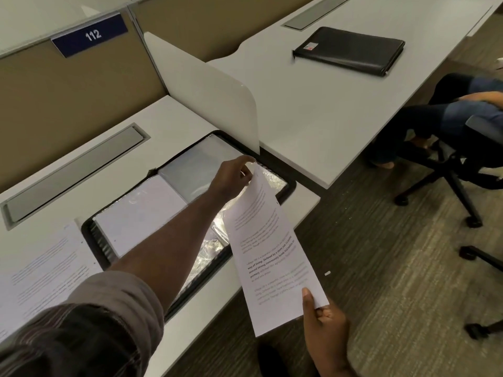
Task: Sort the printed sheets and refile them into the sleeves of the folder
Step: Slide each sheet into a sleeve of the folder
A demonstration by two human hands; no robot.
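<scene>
An open black folder (89, 232) with clear plastic sleeves lies on the white desk (68, 164). A white sheet sits in its left sleeve (141, 208). My left hand (231, 176) reaches across the folder and pinches the top edge of a printed sheet (272, 248) together with the shiny right-hand sleeve (272, 178). My right hand (324, 319) grips the sheet's bottom corner, thumb on top, off the desk's edge. More printed sheets (43, 273) lie on the desk to the left of the folder.
A white divider panel (206, 88) stands just behind the folder. On the neighbouring desk lies a closed black folder (351, 50). A seated person's legs (441, 115) and an office chair base (446, 183) are at the right, over carpet.
</scene>
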